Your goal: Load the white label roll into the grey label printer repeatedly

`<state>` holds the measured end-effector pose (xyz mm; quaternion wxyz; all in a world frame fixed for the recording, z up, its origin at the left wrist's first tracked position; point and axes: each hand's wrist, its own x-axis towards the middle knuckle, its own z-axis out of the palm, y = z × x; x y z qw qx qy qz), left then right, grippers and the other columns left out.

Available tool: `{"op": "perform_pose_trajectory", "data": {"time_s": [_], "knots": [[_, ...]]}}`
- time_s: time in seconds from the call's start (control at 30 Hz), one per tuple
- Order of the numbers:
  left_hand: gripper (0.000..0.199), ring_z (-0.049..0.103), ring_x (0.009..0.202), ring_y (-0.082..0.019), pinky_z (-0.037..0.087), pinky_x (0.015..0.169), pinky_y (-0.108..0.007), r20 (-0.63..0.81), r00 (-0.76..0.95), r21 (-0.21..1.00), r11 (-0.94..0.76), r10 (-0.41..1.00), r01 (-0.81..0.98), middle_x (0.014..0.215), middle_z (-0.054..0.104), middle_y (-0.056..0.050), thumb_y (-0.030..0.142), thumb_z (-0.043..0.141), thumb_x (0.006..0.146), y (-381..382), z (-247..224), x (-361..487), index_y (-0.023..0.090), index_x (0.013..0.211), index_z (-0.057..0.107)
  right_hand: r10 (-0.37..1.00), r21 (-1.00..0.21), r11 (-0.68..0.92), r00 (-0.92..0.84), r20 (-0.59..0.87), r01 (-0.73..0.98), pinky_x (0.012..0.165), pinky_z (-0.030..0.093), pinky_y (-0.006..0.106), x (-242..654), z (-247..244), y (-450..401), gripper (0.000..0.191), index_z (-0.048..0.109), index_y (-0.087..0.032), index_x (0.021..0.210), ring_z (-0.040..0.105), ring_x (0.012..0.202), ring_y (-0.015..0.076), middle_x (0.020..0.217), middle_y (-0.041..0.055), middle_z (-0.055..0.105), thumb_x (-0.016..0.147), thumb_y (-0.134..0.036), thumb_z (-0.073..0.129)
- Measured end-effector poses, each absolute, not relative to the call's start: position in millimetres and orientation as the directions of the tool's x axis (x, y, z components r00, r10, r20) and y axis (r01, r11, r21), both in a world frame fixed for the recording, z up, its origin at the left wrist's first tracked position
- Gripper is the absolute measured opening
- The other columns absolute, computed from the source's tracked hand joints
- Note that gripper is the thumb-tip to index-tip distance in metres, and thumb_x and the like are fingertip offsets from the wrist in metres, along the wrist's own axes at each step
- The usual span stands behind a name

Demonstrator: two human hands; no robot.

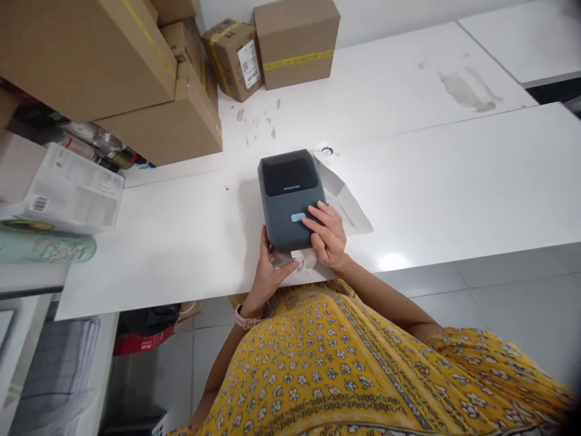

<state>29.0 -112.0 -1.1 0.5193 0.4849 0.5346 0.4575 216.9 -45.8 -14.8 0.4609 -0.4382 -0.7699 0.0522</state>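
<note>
A dark grey-blue label printer [290, 203] with a glossy black window and a pale blue button stands on the white table, near its front edge. My left hand [267, 272] holds its lower left side, fingers along the edge and thumb stretched toward a small piece of white paper [305, 259] at the printer's base. Over the lower right corner lies my right hand [330, 239], its fingers curled on the front face, one fingertip by the button. A creased white sheet [347, 206] lies behind and to the right of the printer.
Cardboard boxes [190, 115] with yellow tape are stacked at the back left, and two smaller ones, including a taped carton [297, 42], stand by the wall. A white package [68, 188] and a green bottle [49, 245] sit at far left. A small tape roll [327, 151] lies behind the printer.
</note>
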Motion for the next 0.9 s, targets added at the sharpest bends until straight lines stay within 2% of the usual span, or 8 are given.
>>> {"op": "perform_pose_trajectory", "data": {"time_s": [0.07, 0.13, 0.2, 0.27, 0.47, 0.57, 0.73, 0.9], "knots": [[0.107, 0.040, 0.156, -0.034, 0.038, 0.128, -0.050, -0.131, -0.003, 0.991, 0.131, 0.991, 0.004, 0.174, 0.031, -0.015, 0.054, 0.083, 0.081, -117, 2, 21, 0.032, 0.165, 0.022, 0.729, -0.505, 0.610, -0.182, 0.660, 0.611, 0.125, 0.040, 0.061, 217, -18, -45, 0.047, 0.075, -0.031, 0.127, 0.054, 0.147, 0.0280, 0.139, 0.0032, 0.072, 0.101, -0.032, 0.036], [0.090, 0.052, 0.147, -0.031, 0.044, 0.123, -0.049, -0.183, -0.053, 0.983, 0.183, 0.982, -0.018, 0.164, 0.047, -0.015, 0.055, 0.080, 0.083, -123, 4, 14, 0.028, 0.158, 0.038, 0.709, -0.506, 0.626, -0.164, 0.686, 0.593, 0.124, 0.041, 0.060, 217, -21, -45, 0.046, 0.077, -0.030, 0.123, 0.056, 0.145, 0.0276, 0.135, 0.0038, 0.074, 0.101, -0.032, 0.036], [0.064, 0.068, 0.125, -0.028, 0.052, 0.112, -0.046, -0.262, -0.121, 0.964, 0.266, 0.957, 0.014, 0.137, 0.071, -0.014, 0.058, 0.077, 0.085, -129, 6, 8, 0.022, 0.136, 0.061, 0.705, -0.501, 0.623, -0.154, 0.692, 0.601, 0.123, 0.042, 0.060, 218, -24, -45, 0.047, 0.078, -0.031, 0.118, 0.059, 0.142, 0.0271, 0.129, 0.0042, 0.077, 0.101, -0.034, 0.035], [0.046, 0.073, 0.102, -0.025, 0.057, 0.100, -0.042, -0.323, -0.137, 0.940, 0.334, 0.936, 0.069, 0.108, 0.079, -0.010, 0.061, 0.071, 0.088, -132, 9, 7, 0.019, 0.108, 0.073, 0.721, -0.498, 0.603, -0.159, 0.674, 0.623, 0.122, 0.042, 0.060, 217, -26, -44, 0.048, 0.079, -0.032, 0.116, 0.060, 0.141, 0.0273, 0.126, 0.0043, 0.078, 0.100, -0.035, 0.034], [0.049, 0.070, 0.083, -0.022, 0.058, 0.084, -0.036, -0.357, 0.130, 0.933, 0.346, 0.925, 0.099, 0.085, 0.077, -0.006, 0.066, 0.070, 0.085, -119, 15, 30, 0.017, 0.083, 0.074, 0.724, -0.494, 0.601, -0.166, 0.670, 0.628, 0.122, 0.042, 0.062, 216, -25, -45, 0.050, 0.078, -0.031, 0.120, 0.058, 0.143, 0.0280, 0.125, 0.0045, 0.077, 0.100, -0.035, 0.033], [0.050, 0.070, 0.079, -0.022, 0.059, 0.080, -0.036, -0.363, 0.160, 0.932, 0.358, 0.918, 0.056, 0.079, 0.076, -0.006, 0.067, 0.072, 0.083, -111, 14, 48, 0.017, 0.076, 0.072, 0.699, -0.521, 0.640, -0.147, 0.699, 0.564, 0.122, 0.042, 0.060, 217, -21, -45, 0.051, 0.077, -0.030, 0.122, 0.058, 0.143, 0.0275, 0.129, 0.0042, 0.076, 0.100, -0.033, 0.032], [0.047, 0.075, 0.076, -0.024, 0.062, 0.081, -0.040, -0.360, 0.221, 0.922, 0.381, 0.906, -0.063, 0.081, 0.081, -0.007, 0.063, 0.070, 0.088, -112, 22, 62, 0.017, 0.080, 0.077, 0.719, -0.554, 0.646, -0.173, 0.674, 0.525, 0.124, 0.039, 0.062, 220, -17, -46, 0.052, 0.077, -0.030, 0.124, 0.055, 0.145, 0.0280, 0.134, 0.0047, 0.074, 0.099, -0.032, 0.032], [0.049, 0.079, 0.077, -0.027, 0.063, 0.084, -0.045, -0.425, 0.217, 0.882, 0.456, 0.879, -0.117, 0.082, 0.082, -0.009, 0.066, 0.076, 0.080, -116, 29, 64, 0.017, 0.083, 0.076, 0.734, -0.566, 0.623, -0.153, 0.662, 0.539, 0.123, 0.039, 0.062, 219, -17, -46, 0.051, 0.077, -0.031, 0.124, 0.056, 0.144, 0.0279, 0.130, 0.0034, 0.075, 0.098, -0.032, 0.032]]}}
